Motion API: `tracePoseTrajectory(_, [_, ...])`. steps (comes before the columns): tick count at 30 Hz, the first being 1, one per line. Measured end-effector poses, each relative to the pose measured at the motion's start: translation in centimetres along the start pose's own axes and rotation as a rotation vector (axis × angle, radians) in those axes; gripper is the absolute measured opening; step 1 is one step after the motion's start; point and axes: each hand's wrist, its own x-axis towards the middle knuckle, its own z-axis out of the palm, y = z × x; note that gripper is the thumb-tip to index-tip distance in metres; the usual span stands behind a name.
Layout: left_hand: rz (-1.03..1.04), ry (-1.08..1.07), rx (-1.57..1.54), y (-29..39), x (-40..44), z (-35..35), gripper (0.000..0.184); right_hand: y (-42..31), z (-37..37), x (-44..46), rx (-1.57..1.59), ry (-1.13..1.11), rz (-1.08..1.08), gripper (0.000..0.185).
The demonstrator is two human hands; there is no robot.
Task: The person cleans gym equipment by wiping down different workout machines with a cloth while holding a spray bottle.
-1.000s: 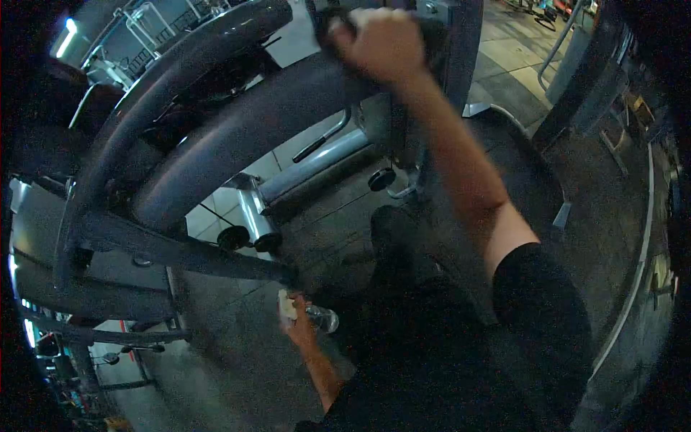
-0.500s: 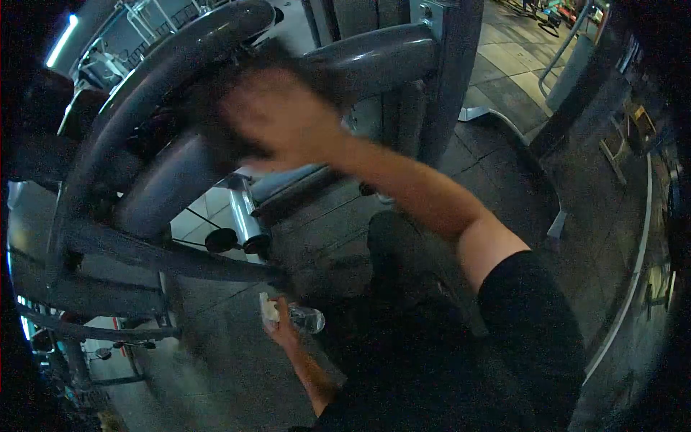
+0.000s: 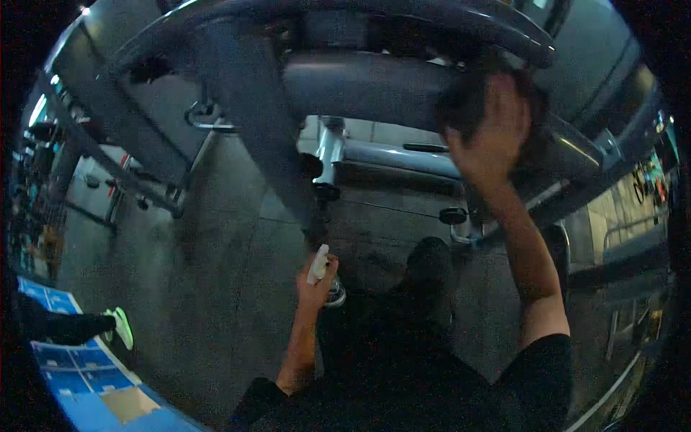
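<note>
My left hand is closed around a clear spray bottle with a white trigger head, held low in front of my body. Higher up on the right, my right hand presses a dark cloth against the thick grey tube of a gym machine. Its fingers are stretched and slightly blurred, lying over the cloth. A curved grey bar passes above that hand. The cloth's edges blend into the dark frame behind it.
A slanted grey beam comes down toward the bottle. Silver tubing and a round black foot are beyond. At the lower left, a person's leg with a light green shoe is beside blue-and-white panels.
The view has turned left, bringing the person's leg and blue panels into sight. My right hand has moved with the cloth along the thick tube. My left hand still holds the bottle.
</note>
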Motion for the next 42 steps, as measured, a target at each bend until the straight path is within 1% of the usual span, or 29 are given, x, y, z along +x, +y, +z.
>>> tracePoseTrajectory(1, [0.011,0.011,0.03,-0.3,-0.1,-0.6,0.03,-3.7,0.3,1.7,0.005,-0.123,-0.012,0.103])
tracePoseTrajectory(3, [0.014,0.036,0.054,0.3,-0.3,-1.3,0.028,-9.7,2.7,4.3,0.096,-0.108,-0.213,0.098])
tracePoseTrajectory(5, [-0.013,0.151,0.065,3.1,-1.5,-1.8,0.025,-15.4,4.7,6.5,0.047,-0.049,-0.378,0.097])
tracePoseTrajectory(6, [-0.02,0.161,0.069,2.5,-2.1,-2.1,0.025,-17.6,5.7,6.9,0.058,-0.05,-0.38,0.097])
tracePoseTrajectory(8, [0.007,0.155,-0.005,1.3,-3.0,-2.6,0.028,-20.4,6.5,7.3,0.04,0.121,-0.362,0.098])
tracePoseTrajectory(11, [0.074,0.266,-0.091,1.7,-4.5,-1.2,0.029,-18.9,5.9,7.0,0.143,0.043,-0.425,0.095])
tracePoseTrajectory(12, [0.072,0.271,-0.094,1.4,-5.4,-0.9,0.029,-17.7,4.9,6.5,0.146,0.042,-0.43,0.095])
tracePoseTrajectory(14, [0.043,0.248,-0.072,0.5,-5.4,-0.4,0.024,-12.9,3.2,5.1,0.317,-0.093,-0.457,0.095])
tracePoseTrajectory(15, [0.043,0.242,-0.072,0.3,-5.7,0.0,0.024,-9.7,2.6,3.4,0.287,-0.103,-0.384,0.097])
tracePoseTrajectory(16, [-0.014,0.181,-0.03,0.2,-6.1,0.1,0.023,-6.2,2.0,1.2,0.261,-0.117,-0.311,0.099])
tracePoseTrajectory(17, [-0.055,0.127,0.007,0.2,-5.6,0.2,0.023,-2.5,1.7,-1.5,0.173,-0.101,-0.263,0.1])
tracePoseTrajectory(18, [-0.047,0.133,-0.002,0.4,-5.1,0.3,0.023,0.1,1.6,-3.3,0.088,-0.086,-0.221,0.101])
tracePoseTrajectory(20, [-0.091,0.045,-0.051,0.8,-5.4,0.6,0.023,1.3,1.1,-3.7,0.034,-0.074,-0.24,0.104])
tracePoseTrajectory(21, [-0.102,0.045,-0.056,0.6,-5.7,0.7,0.023,1.2,0.6,-3.8,-0.022,-0.068,-0.24,0.106])
tracePoseTrajectory(22, [-0.041,0.061,-0.024,0.1,-5.4,0.7,0.023,0.4,0.8,-3.4,-0.026,-0.07,-0.241,0.106])
tracePoseTrajectory(23, [0.027,0.081,0.004,-0.1,-4.7,0.8,0.024,-1.9,0.7,-1.2,0.011,-0.091,-0.247,0.105])
tracePoseTrajectory(26, [0.025,0.066,0.011,2.4,-4.4,-0.3,0.026,-10.3,2.0,5.1,0.117,-0.108,-0.251,0.105])
tracePoseTrajectory(27, [0.014,0.063,0.01,2.0,-4.3,-0.5,0.026,-13.1,3.0,6.5,0.018,-0.084,-0.276,0.103])
tracePoseTrajectory(28, [0.056,0.121,0.0,1.4,-3.9,-0.5,0.026,-15.3,3.7,7.7,-0.08,-0.055,-0.302,0.102])
tracePoseTrajectory(29, [0.092,0.179,-0.01,1.0,-4.0,-0.5,0.026,-16.5,3.0,8.7,-0.075,-0.068,-0.307,0.102])
tracePoseTrajectory(30, [0.083,0.183,-0.011,1.0,-4.2,-0.6,0.026,-17.4,1.6,10.1,-0.112,0.144,-0.389,0.08])
tracePoseTrajectory(31, [0.057,0.18,-0.017,1.1,-4.4,-0.8,0.027,-18.0,0.8,11.0,-0.147,0.356,-0.461,0.069])
tracePoseTrajectory(32, [0.034,0.174,-0.024,1.4,-4.6,-1.0,0.027,-18.3,1.1,11.8,-0.144,0.352,-0.457,0.069])
tracePoseTrajectory(34, [0.003,0.171,-0.061,2.0,-5.1,-0.8,0.027,-18.4,2.1,13.6,0.132,-0.148,-0.321,0.079])
tracePoseTrajectory(36, [-0.018,0.164,-0.094,2.0,-5.7,-0.7,0.027,-17.9,1.1,14.9,0.188,-0.162,-0.285,0.078])
tracePoseTrajectory(38, [0.089,0.147,-0.082,1.4,-5.9,-0.6,0.025,-17.9,0.8,14.6,0.237,-0.171,-0.242,0.077])
tracePoseTrajectory(40, [0.08,0.164,-0.041,1.3,-6.7,-0.7,0.023,-18.7,3.1,11.8,0.103,0.26,-0.259,0.068])
tracePoseTrajectory(41, [0.07,0.185,-0.001,1.1,-6.9,-0.8,0.021,-19.0,4.7,10.1,0.088,0.271,-0.245,0.068])
tracePoseTrajectory(42, [0.066,0.197,-0.153,0.4,-7.4,-0.7,0.019,-19.3,6.5,7.8,-0.059,0.209,-0.286,0.082])
